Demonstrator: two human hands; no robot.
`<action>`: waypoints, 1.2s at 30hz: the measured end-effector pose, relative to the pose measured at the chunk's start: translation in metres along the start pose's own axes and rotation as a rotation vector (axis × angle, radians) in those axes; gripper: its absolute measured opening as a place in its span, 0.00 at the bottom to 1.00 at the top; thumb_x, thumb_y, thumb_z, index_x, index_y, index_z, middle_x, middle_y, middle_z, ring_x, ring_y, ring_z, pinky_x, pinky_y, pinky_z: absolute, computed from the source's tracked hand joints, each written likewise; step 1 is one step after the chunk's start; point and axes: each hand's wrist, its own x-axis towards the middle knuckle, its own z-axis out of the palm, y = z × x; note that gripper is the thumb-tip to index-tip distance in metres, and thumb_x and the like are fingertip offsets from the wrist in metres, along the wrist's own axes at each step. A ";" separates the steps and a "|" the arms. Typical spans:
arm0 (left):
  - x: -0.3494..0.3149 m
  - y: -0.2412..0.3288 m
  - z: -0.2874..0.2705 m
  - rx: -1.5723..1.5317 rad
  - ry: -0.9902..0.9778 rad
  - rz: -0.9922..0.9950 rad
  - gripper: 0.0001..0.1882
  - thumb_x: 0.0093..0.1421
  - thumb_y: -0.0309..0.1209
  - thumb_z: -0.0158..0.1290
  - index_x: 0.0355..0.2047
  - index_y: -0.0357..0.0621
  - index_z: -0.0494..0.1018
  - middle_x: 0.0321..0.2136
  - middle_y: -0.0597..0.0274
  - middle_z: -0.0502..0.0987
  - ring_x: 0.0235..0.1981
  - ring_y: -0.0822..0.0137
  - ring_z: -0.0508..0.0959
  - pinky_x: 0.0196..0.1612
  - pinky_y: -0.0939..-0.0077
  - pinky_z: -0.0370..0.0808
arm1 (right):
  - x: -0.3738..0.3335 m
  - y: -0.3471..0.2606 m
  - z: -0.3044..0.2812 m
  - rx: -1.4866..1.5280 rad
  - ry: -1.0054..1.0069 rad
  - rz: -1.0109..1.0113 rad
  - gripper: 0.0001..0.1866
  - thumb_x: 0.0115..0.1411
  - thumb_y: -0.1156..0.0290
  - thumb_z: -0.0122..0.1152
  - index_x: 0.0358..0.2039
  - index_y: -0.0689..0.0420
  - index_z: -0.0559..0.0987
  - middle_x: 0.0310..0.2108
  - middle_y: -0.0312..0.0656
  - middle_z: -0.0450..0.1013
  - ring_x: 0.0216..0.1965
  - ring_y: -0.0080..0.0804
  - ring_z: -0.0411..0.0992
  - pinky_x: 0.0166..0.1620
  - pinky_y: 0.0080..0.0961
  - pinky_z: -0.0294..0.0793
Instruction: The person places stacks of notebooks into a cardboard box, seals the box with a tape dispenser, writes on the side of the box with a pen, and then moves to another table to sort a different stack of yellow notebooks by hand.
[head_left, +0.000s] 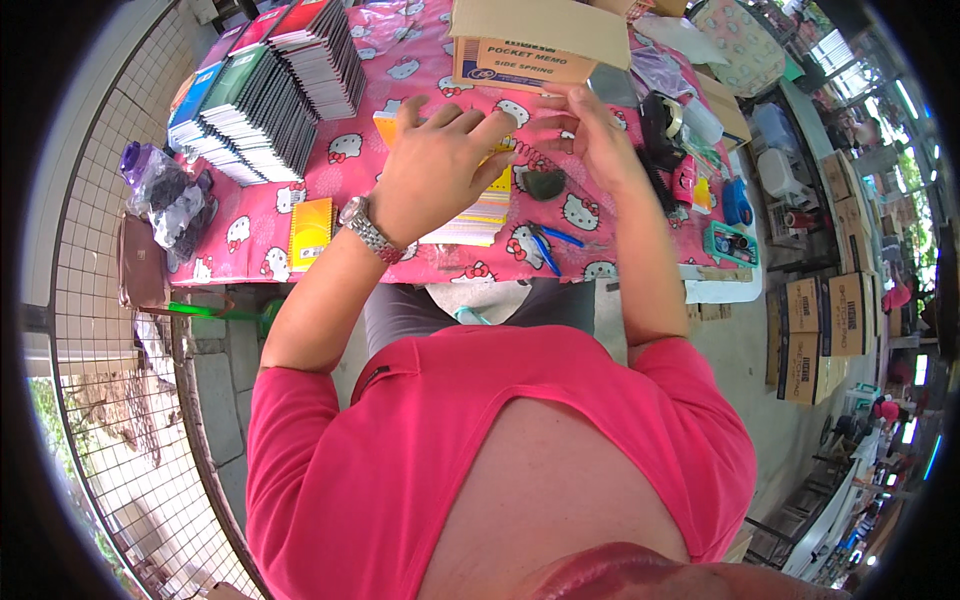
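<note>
My left hand (445,160), with a metal watch on the wrist, is palm down over a stack of yellow-covered pads (470,222), its fingers apart. The stack's white page edges show below the hand, and a yellow-orange corner (384,125) sticks out at its left. My right hand (596,145) hovers to the right with fingers apart, slightly blurred. A faint thin coil seems to lie between the hands; whether a finger touches it is unclear. Just below the right hand sits a dark green rounded lump (545,183). Blue-handled pliers (545,243) rest nearer me.
Stacked spiral notebooks (262,110) stand at the far left; a yellow spiral notebook (311,232) lies near the front edge. Behind my hands is an open cardboard box (525,62). A tape roll (672,122) and a teal tray (730,244) are at the right.
</note>
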 end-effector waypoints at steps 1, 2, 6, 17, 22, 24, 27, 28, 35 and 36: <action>0.002 0.002 0.000 -0.003 -0.009 -0.011 0.11 0.59 0.39 0.53 0.40 0.50 0.71 0.33 0.67 0.77 0.38 0.65 0.75 0.52 0.53 0.61 | 0.021 0.044 -0.016 -0.071 0.167 0.034 0.30 0.64 0.46 0.44 0.58 0.55 0.66 0.44 0.49 0.72 0.43 0.37 0.74 0.45 0.35 0.73; 0.003 0.002 0.001 -0.004 -0.018 -0.028 0.11 0.59 0.39 0.53 0.39 0.50 0.72 0.34 0.67 0.77 0.38 0.65 0.76 0.53 0.52 0.61 | 0.031 0.087 -0.030 -0.694 0.001 0.094 0.33 0.62 0.44 0.47 0.59 0.56 0.64 0.47 0.53 0.70 0.46 0.42 0.73 0.47 0.38 0.72; 0.006 -0.010 0.005 -0.049 0.002 0.028 0.11 0.59 0.40 0.53 0.38 0.49 0.72 0.35 0.68 0.77 0.41 0.65 0.75 0.56 0.52 0.59 | 0.009 0.233 -0.016 -1.633 0.332 -0.120 0.36 0.54 0.44 0.57 0.55 0.58 0.68 0.48 0.57 0.70 0.49 0.51 0.71 0.51 0.45 0.70; 0.000 -0.016 0.000 -0.091 0.021 -0.198 0.20 0.49 0.46 0.62 0.33 0.46 0.74 0.34 0.64 0.72 0.41 0.58 0.70 0.43 0.57 0.65 | 0.031 -0.043 -0.018 -0.210 -0.742 -0.113 0.30 0.54 0.56 0.56 0.52 0.64 0.72 0.54 0.48 0.69 0.55 0.35 0.68 0.61 0.31 0.62; 0.000 -0.022 0.004 -0.141 0.124 -0.174 0.21 0.44 0.45 0.65 0.30 0.44 0.74 0.32 0.62 0.72 0.39 0.57 0.70 0.42 0.60 0.68 | 0.028 -0.057 -0.013 0.018 -0.749 -0.131 0.29 0.53 0.57 0.59 0.51 0.63 0.74 0.55 0.46 0.69 0.53 0.33 0.68 0.57 0.28 0.64; 0.000 -0.024 0.002 -0.156 0.116 -0.167 0.21 0.44 0.45 0.66 0.30 0.44 0.74 0.32 0.62 0.72 0.39 0.56 0.70 0.43 0.61 0.68 | 0.036 -0.059 -0.013 -0.637 -0.696 -0.063 0.29 0.53 0.58 0.61 0.53 0.58 0.73 0.53 0.43 0.70 0.52 0.28 0.67 0.54 0.24 0.66; 0.000 -0.022 0.001 -0.171 0.119 -0.174 0.22 0.43 0.45 0.67 0.30 0.43 0.73 0.31 0.61 0.73 0.38 0.56 0.70 0.43 0.61 0.68 | 0.033 -0.063 -0.009 -0.039 -0.830 -0.275 0.27 0.54 0.66 0.61 0.55 0.59 0.72 0.52 0.44 0.70 0.52 0.28 0.67 0.54 0.24 0.67; 0.001 -0.023 0.001 -0.174 0.139 -0.166 0.22 0.43 0.45 0.67 0.30 0.43 0.73 0.31 0.61 0.73 0.38 0.56 0.70 0.43 0.61 0.69 | 0.032 -0.067 -0.009 0.207 -0.905 -0.267 0.27 0.54 0.67 0.60 0.56 0.59 0.71 0.52 0.44 0.70 0.52 0.27 0.67 0.53 0.24 0.67; 0.002 -0.024 -0.001 -0.199 0.107 -0.174 0.25 0.43 0.45 0.67 0.34 0.42 0.73 0.32 0.60 0.73 0.40 0.56 0.70 0.44 0.61 0.69 | 0.039 -0.069 -0.005 -0.277 -0.794 -0.158 0.31 0.52 0.59 0.61 0.55 0.60 0.72 0.56 0.46 0.67 0.57 0.35 0.65 0.60 0.30 0.61; 0.001 -0.023 -0.002 -0.212 0.106 -0.183 0.24 0.43 0.44 0.67 0.34 0.42 0.73 0.33 0.59 0.73 0.40 0.56 0.70 0.44 0.62 0.69 | 0.043 -0.068 -0.004 -0.610 -0.768 -0.157 0.33 0.51 0.55 0.60 0.55 0.61 0.73 0.58 0.47 0.66 0.59 0.37 0.64 0.61 0.32 0.60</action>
